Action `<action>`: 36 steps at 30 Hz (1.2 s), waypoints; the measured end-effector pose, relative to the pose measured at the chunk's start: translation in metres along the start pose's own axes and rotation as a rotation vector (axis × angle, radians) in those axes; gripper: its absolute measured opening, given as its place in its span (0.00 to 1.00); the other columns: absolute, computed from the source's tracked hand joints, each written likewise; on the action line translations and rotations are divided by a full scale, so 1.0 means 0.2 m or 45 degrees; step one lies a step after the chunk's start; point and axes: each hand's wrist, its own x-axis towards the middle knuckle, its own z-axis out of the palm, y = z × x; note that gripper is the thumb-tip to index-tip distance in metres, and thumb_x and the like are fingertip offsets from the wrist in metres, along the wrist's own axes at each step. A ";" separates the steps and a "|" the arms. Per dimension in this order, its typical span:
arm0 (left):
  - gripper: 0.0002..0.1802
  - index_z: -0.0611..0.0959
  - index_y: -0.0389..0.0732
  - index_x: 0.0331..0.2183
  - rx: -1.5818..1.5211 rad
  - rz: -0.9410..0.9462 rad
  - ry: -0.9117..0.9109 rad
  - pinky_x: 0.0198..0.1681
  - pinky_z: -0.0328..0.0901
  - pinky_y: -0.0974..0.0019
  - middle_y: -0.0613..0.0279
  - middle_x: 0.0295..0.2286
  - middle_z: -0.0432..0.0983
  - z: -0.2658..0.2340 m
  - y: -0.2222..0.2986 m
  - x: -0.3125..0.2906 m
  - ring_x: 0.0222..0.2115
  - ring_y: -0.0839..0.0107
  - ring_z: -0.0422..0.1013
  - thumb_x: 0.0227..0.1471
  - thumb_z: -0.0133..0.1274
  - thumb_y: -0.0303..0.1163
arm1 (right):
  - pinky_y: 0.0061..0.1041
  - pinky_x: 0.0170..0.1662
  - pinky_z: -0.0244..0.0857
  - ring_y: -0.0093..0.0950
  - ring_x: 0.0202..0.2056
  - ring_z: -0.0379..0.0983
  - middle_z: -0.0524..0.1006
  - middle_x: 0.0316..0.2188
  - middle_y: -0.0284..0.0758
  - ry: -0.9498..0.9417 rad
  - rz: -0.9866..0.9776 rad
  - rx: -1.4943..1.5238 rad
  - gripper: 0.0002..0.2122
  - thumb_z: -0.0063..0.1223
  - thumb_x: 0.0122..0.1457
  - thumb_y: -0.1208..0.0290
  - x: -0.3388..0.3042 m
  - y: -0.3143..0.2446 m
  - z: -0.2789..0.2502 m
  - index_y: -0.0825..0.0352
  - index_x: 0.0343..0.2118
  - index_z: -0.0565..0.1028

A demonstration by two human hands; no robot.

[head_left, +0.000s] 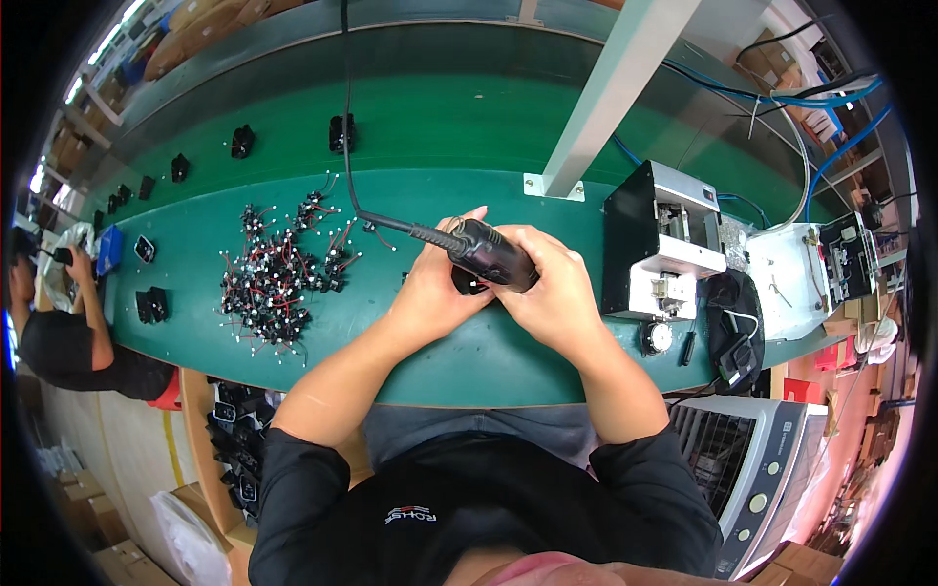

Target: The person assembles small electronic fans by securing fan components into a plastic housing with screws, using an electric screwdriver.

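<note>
A black corded electric screwdriver [496, 254] is gripped in my right hand [555, 293], above the green bench. Its cord runs up from its end toward the top of the view. Close below the tool, my left hand [432, 295] is closed around a small black part [467, 281], mostly covered by my fingers and the screwdriver. The tool's tip is hidden. Left of my hands lies a loose pile of small black components [269, 288] with red and black wires and white connectors.
A black and silver bench machine [664, 239] stands to the right, near a metal post [616, 98]. A small screwdriver [688, 349] lies in front of it. Black housings [242, 142] sit spaced along the far green strip. Another person [73, 332] works at the far left.
</note>
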 end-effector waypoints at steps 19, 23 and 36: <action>0.48 0.69 0.41 0.54 0.128 0.083 0.072 0.52 0.66 0.58 0.54 0.47 0.67 0.07 0.04 0.03 0.49 0.58 0.67 0.31 0.76 0.36 | 0.24 0.35 0.73 0.24 0.30 0.78 0.81 0.32 0.38 -0.124 0.414 0.558 0.21 0.68 0.48 0.75 -0.02 -0.10 -0.27 0.72 0.46 0.74; 0.46 0.70 0.41 0.53 -0.062 0.182 -0.031 0.52 0.65 0.58 0.53 0.46 0.66 0.14 0.08 0.00 0.49 0.56 0.65 0.32 0.75 0.35 | 0.20 0.25 0.66 0.20 0.19 0.70 0.75 0.24 0.33 0.429 0.229 0.728 0.19 0.61 0.56 0.73 -0.12 -0.13 -0.45 0.73 0.49 0.71; 0.42 0.73 0.41 0.51 0.345 0.283 -0.441 0.56 0.51 0.53 0.57 0.42 0.69 0.29 0.05 -0.11 0.47 0.58 0.66 0.33 0.72 0.42 | 0.29 0.29 0.69 0.26 0.24 0.69 0.71 0.25 0.35 0.961 -0.116 0.524 0.43 0.29 0.58 0.27 -0.23 0.01 -0.76 0.71 0.54 0.64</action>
